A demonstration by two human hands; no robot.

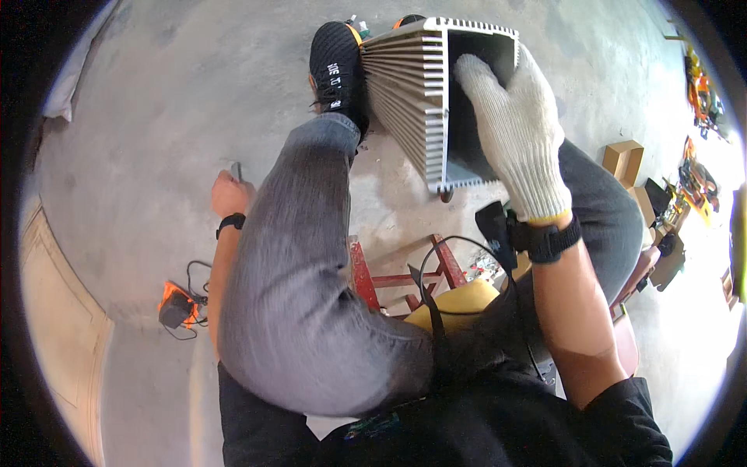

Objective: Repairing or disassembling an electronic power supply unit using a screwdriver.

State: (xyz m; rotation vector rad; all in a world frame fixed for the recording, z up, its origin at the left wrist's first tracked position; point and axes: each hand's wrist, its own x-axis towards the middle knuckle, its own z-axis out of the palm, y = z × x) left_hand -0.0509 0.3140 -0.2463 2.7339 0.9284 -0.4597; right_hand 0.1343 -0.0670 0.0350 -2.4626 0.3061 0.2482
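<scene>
My right hand (521, 128), in a white knitted glove, grips the right wall of a hollow, finned aluminium housing (405, 101). Its thumb reaches into the open end, while the other fingers go over the outer wall and are mostly hidden. The housing is tilted between my legs, its dark open end facing me, next to a black shoe (338, 70). My bare left hand (231, 194) is out beyond my left leg, closed, apart from the housing. A small grey piece (236, 171) sticks up from its fingers; the kind cannot be made out.
Below the housing stands a red stool frame (363, 272), with something yellow (459, 303) beside it. A black cable (424, 284) hangs by my right wrist. An orange-and-black corded device (179, 307) lies on the left floor. Cardboard boxes (622, 162) and scattered tools are at right.
</scene>
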